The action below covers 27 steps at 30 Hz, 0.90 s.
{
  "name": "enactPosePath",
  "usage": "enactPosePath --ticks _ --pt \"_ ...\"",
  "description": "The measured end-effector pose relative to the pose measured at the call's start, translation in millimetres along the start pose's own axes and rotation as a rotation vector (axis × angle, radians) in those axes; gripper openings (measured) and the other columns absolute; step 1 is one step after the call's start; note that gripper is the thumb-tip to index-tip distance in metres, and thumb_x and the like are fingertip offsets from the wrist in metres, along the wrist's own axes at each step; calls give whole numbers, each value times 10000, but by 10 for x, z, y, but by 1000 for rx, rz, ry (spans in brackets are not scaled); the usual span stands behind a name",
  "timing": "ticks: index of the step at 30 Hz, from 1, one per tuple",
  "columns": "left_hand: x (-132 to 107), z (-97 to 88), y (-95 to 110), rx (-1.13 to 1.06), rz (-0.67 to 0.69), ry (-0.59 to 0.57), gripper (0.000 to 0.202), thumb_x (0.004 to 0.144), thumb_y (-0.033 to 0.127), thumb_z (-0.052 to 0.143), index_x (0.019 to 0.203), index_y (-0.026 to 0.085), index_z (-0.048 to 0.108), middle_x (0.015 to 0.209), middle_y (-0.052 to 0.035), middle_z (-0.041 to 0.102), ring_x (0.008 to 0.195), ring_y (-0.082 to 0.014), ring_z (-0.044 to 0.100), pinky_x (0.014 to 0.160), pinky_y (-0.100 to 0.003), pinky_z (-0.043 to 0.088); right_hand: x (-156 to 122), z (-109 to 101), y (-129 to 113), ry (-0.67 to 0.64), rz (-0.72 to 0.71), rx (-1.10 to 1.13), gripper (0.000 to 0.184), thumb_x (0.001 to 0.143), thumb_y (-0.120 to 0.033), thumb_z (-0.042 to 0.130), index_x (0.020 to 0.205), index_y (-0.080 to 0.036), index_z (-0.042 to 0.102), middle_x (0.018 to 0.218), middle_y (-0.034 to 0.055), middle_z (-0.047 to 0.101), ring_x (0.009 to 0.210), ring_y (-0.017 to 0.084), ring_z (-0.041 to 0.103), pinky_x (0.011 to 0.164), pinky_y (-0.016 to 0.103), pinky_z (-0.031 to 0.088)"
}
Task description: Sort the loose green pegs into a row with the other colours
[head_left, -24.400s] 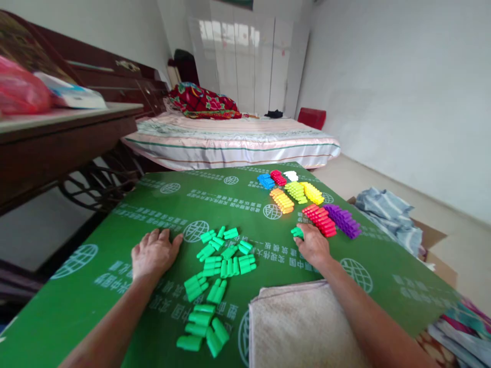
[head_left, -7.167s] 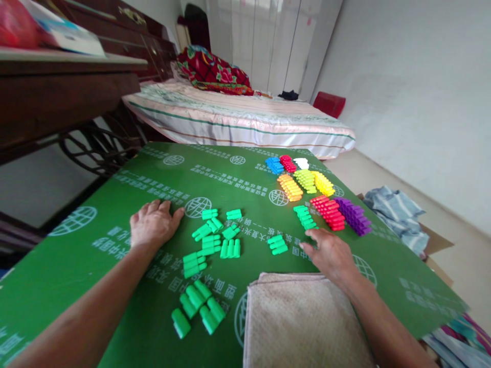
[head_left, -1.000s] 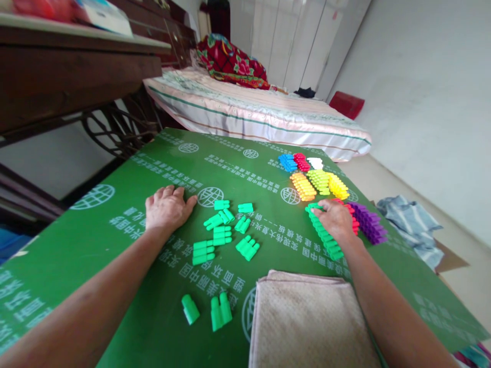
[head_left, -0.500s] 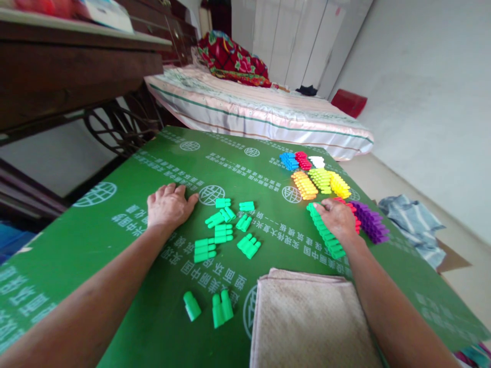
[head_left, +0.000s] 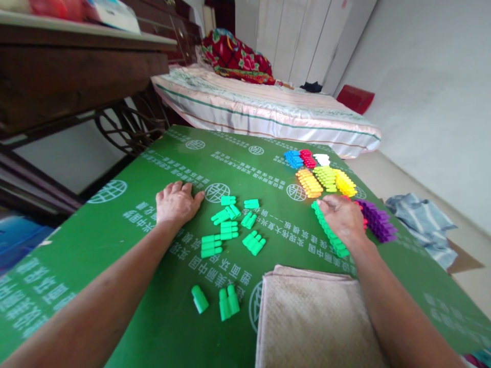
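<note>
My left hand lies palm down on the green board, fingers spread and holding nothing. To its right are scattered several loose green plastic building blocks. Closer to me lie a single-peg green block and a small green block pair. On the right, my right hand has its thumb and fingers closed over a long row of joined green blocks, covering part of it. A red block group shows partly behind that hand, and purple blocks stand just right of it.
Blue, dark red, white, orange, lime and yellow blocks stand grouped at the far right. A folded beige cloth lies at the front. A bed stands beyond the board.
The view has shifted slightly, so everything sits a little further right. My right hand has moved slightly over the green row, covering more of it; my left hand rests as before.
</note>
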<state>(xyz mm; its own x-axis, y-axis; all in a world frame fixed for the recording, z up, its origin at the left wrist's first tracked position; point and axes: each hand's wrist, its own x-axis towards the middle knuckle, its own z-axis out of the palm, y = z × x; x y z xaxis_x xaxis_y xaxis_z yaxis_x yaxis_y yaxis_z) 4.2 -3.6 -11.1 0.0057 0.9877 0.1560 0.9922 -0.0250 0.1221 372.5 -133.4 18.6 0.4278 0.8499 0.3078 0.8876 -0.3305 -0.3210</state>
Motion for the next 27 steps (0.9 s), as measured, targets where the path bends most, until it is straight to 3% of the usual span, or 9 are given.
enactPosePath --ticks 6,14,17,23,27 --pt "-24 11 7 2 -2 5 602 868 527 278 1262 141 521 1411 -179 440 1320 -367 360 1087 -536 335 -367 -35 -387 -114 -227 127 220 849 -372 568 936 -228 709 940 50 741 781 192 655 712 296 462" --pt "-20 54 3 8 -7 21 575 881 526 293 1259 156 519 1402 -168 450 1323 -356 357 1086 -526 338 -1076 -202 -1082 -600 -816 186 83 877 -245 597 915 -199 655 903 26 672 904 183 598 813 314 462" --pt "-18 62 -2 7 -6 17 575 882 526 296 1261 154 515 1409 -167 443 1328 -352 351 1093 -523 332 -1232 -197 -1220 -705 -992 196 118 847 -251 652 938 -182 623 988 39 651 977 198 567 827 318 460" --pt "-20 61 -15 10 -2 15 585 881 524 281 1271 152 509 1412 -165 441 1327 -353 350 1089 -528 335 -1360 -101 -1301 -709 -1091 133 98 849 -221 640 924 -164 611 964 49 636 968 209 544 796 319 463" --pt "-8 45 -11 -2 0 8 593 873 523 285 1270 145 511 1412 -173 436 1323 -363 354 1086 -539 336 -1372 -112 -1231 -640 -1056 163 71 865 -230 623 889 -164 612 919 48 641 936 204 555 826 329 469"
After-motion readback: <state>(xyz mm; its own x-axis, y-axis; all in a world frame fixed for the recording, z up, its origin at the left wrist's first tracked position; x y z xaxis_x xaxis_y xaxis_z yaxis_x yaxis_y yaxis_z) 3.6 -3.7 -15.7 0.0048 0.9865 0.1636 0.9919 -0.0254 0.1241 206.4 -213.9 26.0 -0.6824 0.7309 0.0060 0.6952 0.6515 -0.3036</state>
